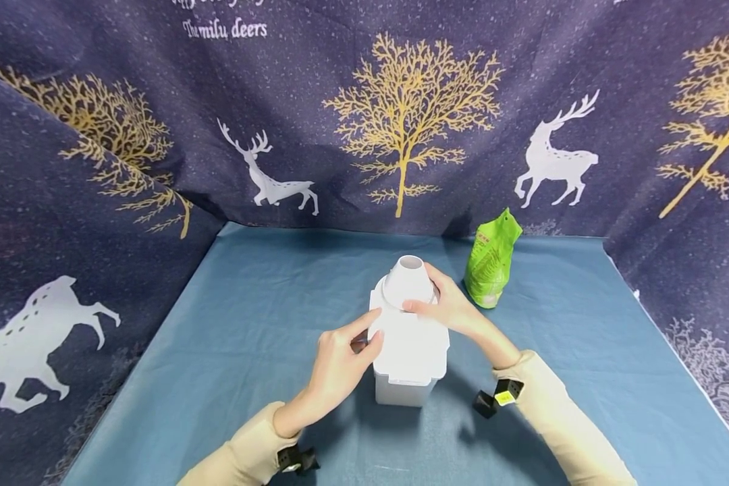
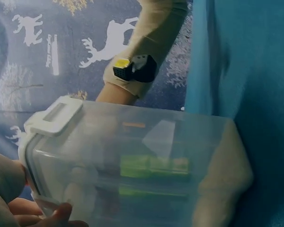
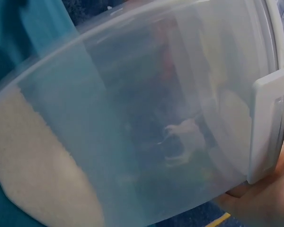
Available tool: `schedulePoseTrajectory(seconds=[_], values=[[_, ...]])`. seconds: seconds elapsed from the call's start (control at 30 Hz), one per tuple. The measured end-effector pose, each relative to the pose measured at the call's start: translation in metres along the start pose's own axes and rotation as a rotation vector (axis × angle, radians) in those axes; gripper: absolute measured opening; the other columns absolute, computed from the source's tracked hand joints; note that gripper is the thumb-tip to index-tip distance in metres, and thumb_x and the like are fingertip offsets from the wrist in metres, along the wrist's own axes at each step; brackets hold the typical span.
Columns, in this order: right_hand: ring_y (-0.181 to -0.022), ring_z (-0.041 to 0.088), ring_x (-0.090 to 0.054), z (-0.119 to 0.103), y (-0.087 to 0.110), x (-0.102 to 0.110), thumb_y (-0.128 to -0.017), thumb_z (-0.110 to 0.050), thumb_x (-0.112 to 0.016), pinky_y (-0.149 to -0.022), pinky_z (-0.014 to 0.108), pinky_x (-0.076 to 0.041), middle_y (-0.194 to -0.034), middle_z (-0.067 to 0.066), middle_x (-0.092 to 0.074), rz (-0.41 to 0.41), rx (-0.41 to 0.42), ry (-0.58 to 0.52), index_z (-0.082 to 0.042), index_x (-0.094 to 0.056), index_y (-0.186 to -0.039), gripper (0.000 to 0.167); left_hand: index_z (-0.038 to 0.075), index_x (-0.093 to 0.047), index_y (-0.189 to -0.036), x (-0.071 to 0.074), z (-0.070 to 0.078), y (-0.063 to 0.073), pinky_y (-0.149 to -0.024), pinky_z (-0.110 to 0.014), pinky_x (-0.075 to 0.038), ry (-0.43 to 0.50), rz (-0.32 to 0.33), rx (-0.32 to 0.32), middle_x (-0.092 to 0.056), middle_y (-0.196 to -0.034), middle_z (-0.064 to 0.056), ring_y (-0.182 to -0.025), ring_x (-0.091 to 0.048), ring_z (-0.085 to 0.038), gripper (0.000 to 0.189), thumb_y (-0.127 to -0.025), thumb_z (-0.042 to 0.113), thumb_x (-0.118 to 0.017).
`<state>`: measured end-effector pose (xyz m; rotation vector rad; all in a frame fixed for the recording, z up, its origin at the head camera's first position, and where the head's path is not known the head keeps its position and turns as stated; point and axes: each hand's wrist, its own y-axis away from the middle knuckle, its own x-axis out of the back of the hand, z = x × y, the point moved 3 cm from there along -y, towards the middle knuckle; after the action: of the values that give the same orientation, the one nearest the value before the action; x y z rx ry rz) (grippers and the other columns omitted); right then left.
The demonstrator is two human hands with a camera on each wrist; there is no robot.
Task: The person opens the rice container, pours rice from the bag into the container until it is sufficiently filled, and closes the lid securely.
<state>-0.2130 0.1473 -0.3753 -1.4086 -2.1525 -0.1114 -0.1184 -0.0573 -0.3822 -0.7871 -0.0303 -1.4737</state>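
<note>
A tall translucent storage container [image 1: 401,393] stands upright on the table, topped by a white lid [image 1: 413,347] with a cone-shaped spout [image 1: 408,287] at its far end. My right hand [image 1: 446,304] holds the spout's base, thumb in front and fingers round the right side. At the lid's left edge, my left hand [image 1: 334,364] grips with thumb and bent fingers. White side clips, such as this clip [image 3: 270,127] in the right wrist view, hang from the lid. Off-white grains [image 3: 42,163] fill the container's bottom.
A green bag [image 1: 492,263] stands behind and right of the container. Blue cloth [image 1: 267,297] covers the table. A dark curtain [image 1: 352,40] printed with trees and deer closes off the back and sides. Each sleeve carries a small black wrist device [image 1: 508,391].
</note>
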Motion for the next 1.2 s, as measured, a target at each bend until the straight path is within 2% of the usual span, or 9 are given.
schedulePoseTrajectory(seconds=[0.13, 0.23, 0.4, 0.53, 0.63, 0.73, 0.87, 1.07, 1.2], values=[[-0.104, 0.023, -0.057, 0.004, -0.004, 0.004, -0.085, -0.016, -0.071, -0.088, 0.036, -0.049, -0.123, 0.011, -0.059, -0.016, -0.012, -0.008, -0.013, -0.044, -0.141, 0.063, 0.019, -0.067, -0.124, -0.002, -0.005, -0.008, -0.068, -0.020, -0.054, 0.037, 0.002, 0.029, -0.075, -0.090, -0.004, -0.071, -0.068, -0.005, 0.035, -0.089, 0.020, -0.067], [-0.107, 0.024, -0.057, 0.005, -0.005, 0.005, -0.085, -0.017, -0.071, -0.090, 0.039, -0.048, -0.126, 0.012, -0.058, -0.038, -0.022, -0.027, -0.014, -0.041, -0.144, 0.066, 0.014, -0.065, -0.123, -0.001, -0.009, -0.017, -0.062, -0.022, -0.054, 0.016, -0.027, 0.102, -0.075, -0.094, -0.007, -0.068, -0.068, -0.008, 0.035, -0.089, 0.023, -0.066], [-0.109, 0.024, -0.055, 0.006, -0.005, 0.004, -0.085, -0.022, -0.070, -0.092, 0.041, -0.046, -0.128, 0.012, -0.056, -0.052, -0.034, -0.036, -0.014, -0.038, -0.146, 0.069, 0.005, -0.060, -0.113, -0.005, -0.021, -0.035, -0.058, -0.028, -0.052, 0.001, -0.232, 0.297, -0.070, -0.082, -0.006, -0.062, -0.064, -0.012, 0.037, -0.093, 0.036, -0.058], [-0.108, 0.023, -0.055, 0.006, -0.004, 0.003, -0.086, -0.022, -0.069, -0.092, 0.040, -0.047, -0.127, 0.012, -0.056, -0.058, -0.030, -0.039, -0.014, -0.038, -0.145, 0.068, -0.001, -0.059, -0.109, -0.012, -0.035, -0.044, -0.063, -0.028, -0.053, 0.274, -0.442, 0.492, -0.062, -0.072, -0.004, -0.063, -0.061, -0.014, 0.041, -0.098, 0.037, -0.053], [-0.106, 0.023, -0.056, 0.006, -0.004, 0.003, -0.087, -0.021, -0.069, -0.091, 0.039, -0.047, -0.125, 0.012, -0.057, -0.062, -0.026, -0.040, -0.014, -0.038, -0.145, 0.066, -0.002, -0.058, -0.108, -0.014, -0.041, -0.047, -0.066, -0.024, -0.051, 0.510, -0.525, 0.627, -0.056, -0.072, 0.000, -0.064, -0.055, -0.010, 0.039, -0.099, 0.035, -0.053], [-0.105, 0.023, -0.055, 0.006, -0.004, 0.004, -0.086, -0.020, -0.070, -0.090, 0.039, -0.047, -0.124, 0.011, -0.057, -0.052, -0.029, -0.045, -0.014, -0.039, -0.144, 0.065, 0.003, -0.058, -0.099, -0.016, -0.040, -0.048, -0.064, -0.022, -0.045, 0.623, -0.574, 0.650, -0.051, -0.066, 0.004, -0.061, -0.049, -0.008, 0.032, -0.100, 0.034, -0.050], [-0.105, 0.023, -0.055, 0.006, -0.005, 0.004, -0.086, -0.019, -0.069, -0.089, 0.037, -0.048, -0.125, 0.013, -0.056, -0.039, -0.021, -0.055, -0.012, -0.039, -0.143, 0.065, 0.010, -0.050, -0.082, -0.023, -0.034, -0.046, -0.059, -0.022, -0.039, 0.623, -0.547, 0.608, -0.044, -0.058, 0.005, -0.055, -0.041, -0.009, 0.033, -0.103, 0.033, -0.042], [-0.104, 0.024, -0.055, 0.008, -0.005, 0.000, -0.085, -0.017, -0.069, -0.089, 0.038, -0.048, -0.124, 0.015, -0.056, -0.012, -0.029, -0.071, -0.011, -0.040, -0.143, 0.064, 0.009, -0.044, -0.088, -0.030, -0.033, -0.039, -0.058, -0.024, -0.034, 0.552, -0.385, 0.601, -0.039, -0.058, 0.002, -0.052, -0.034, -0.010, 0.028, -0.104, 0.030, -0.038], [-0.106, 0.025, -0.056, 0.007, -0.004, 0.000, -0.085, -0.017, -0.069, -0.090, 0.038, -0.047, -0.126, 0.015, -0.056, -0.004, -0.040, -0.061, -0.011, -0.039, -0.144, 0.067, 0.009, -0.053, -0.089, -0.028, -0.031, -0.040, -0.054, -0.022, -0.035, 0.622, -0.294, 0.628, -0.047, -0.057, 0.005, -0.051, -0.039, -0.008, 0.022, -0.100, 0.027, -0.048]])
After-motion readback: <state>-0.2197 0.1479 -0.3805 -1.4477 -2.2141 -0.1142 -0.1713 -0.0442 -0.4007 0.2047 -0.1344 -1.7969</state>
